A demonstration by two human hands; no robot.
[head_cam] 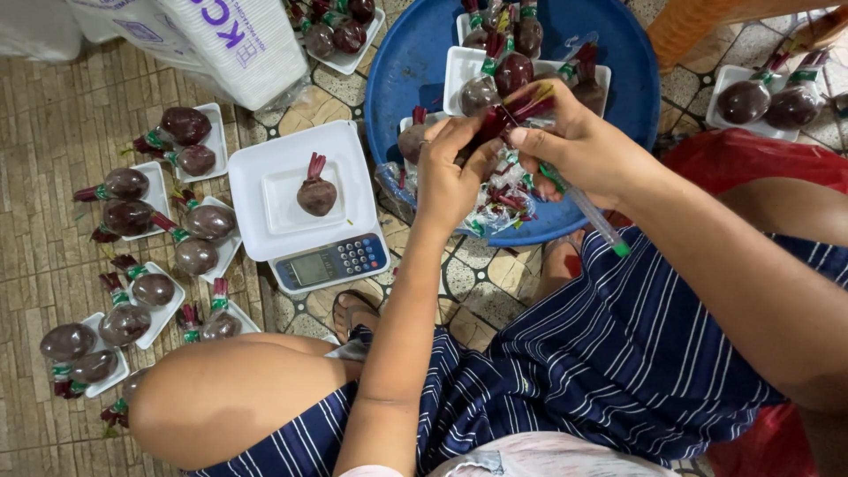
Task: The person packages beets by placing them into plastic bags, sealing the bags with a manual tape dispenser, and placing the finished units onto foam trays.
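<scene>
- Striped navy fabric (609, 353) over the seated person's lap fills the near edge at 6 o'clock, with bare knees spread to 8 and 3 o'clock.
- Both hands meet above the blue basin (415, 62): the left hand (450, 172) is clenched around a beetroot (495, 124), gripping it by its bunched red stems.
- At 3 o'clock of the left, the right hand (579, 150) pinches the same stems while a clear-barrelled tool with a green tip (594, 216) lies gripped under its palm.
- Inside the basin, white foam trays (464, 66) hold wrapped beetroots, and trimmings and plastic scraps (499, 208) collect at its 6 o'clock rim.
- At 9 o'clock of the hands, a white electronic scale (305, 199) carries one beetroot on a small tray.
- Further out at 9 o'clock, filled trays (146, 199) sit in rows on the tiled floor (53, 141); a stack of empty foam trays (243, 44) lies at 11 o'clock.
- Risks, as a judgement: with the tool wedged in the right palm, the stems could slip or snap and drop the root into the basin; a foot (353, 309) rests just beside the scale and could jostle it.
</scene>
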